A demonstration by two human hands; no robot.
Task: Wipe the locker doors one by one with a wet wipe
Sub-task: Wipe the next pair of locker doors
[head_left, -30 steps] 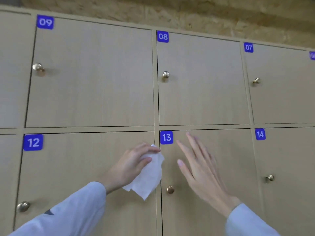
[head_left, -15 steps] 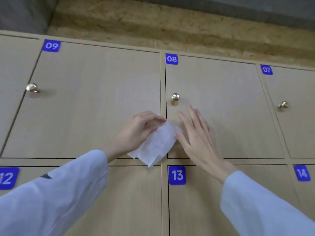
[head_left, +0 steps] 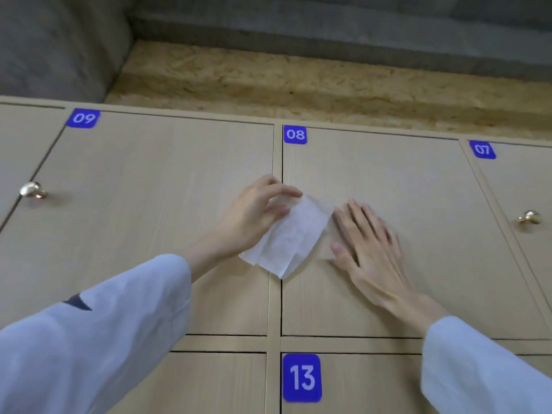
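Backdrop: grey wall (head_left: pixel 298 16) over a chipboard strip (head_left: pixel 298 85), both above the top row of lockers.
Lockers: pale wood-grain doors, each with a blue number tag at its upper left corner.
Door 09 (head_left: pixel 134 204): upper row, left of the centre post; tag 09 (head_left: pixel 82 118); brass knob (head_left: pixel 32 190) at its left edge.
Door 08 (head_left: pixel 418 180): upper row, right of the centre post; tag 08 (head_left: pixel 295 134); its knob is out of sight.
Door 07 (head_left: pixel 522 180): far right, partly cut off; tag 07 (head_left: pixel 482 149); brass knob (head_left: pixel 529 218).
Door 13 (head_left: pixel 373 383): lower row, under door 08; tag 13 (head_left: pixel 301 378).
Left arm: pale blue sleeve (head_left: pixel 89 333) enters from the lower left, forearm angled up and right across door 09.
Left hand (head_left: pixel 254 218): fingers curled, thumb and fingertips pinching the upper left part of the wipe.
Wipe (head_left: pixel 291 237): white, folded, creased; hangs in front of the centre post, straddling doors 09 and 08, its lower corner pointing down.
Right arm: pale blue sleeve (head_left: pixel 478 369) enters from the lower right, forearm angled up and left over door 08.
Right hand (head_left: pixel 370 246): fingers straight and slightly spread, palm toward door 08, fingertips just beside the wipe's right edge; whether they touch the wipe cannot be told.
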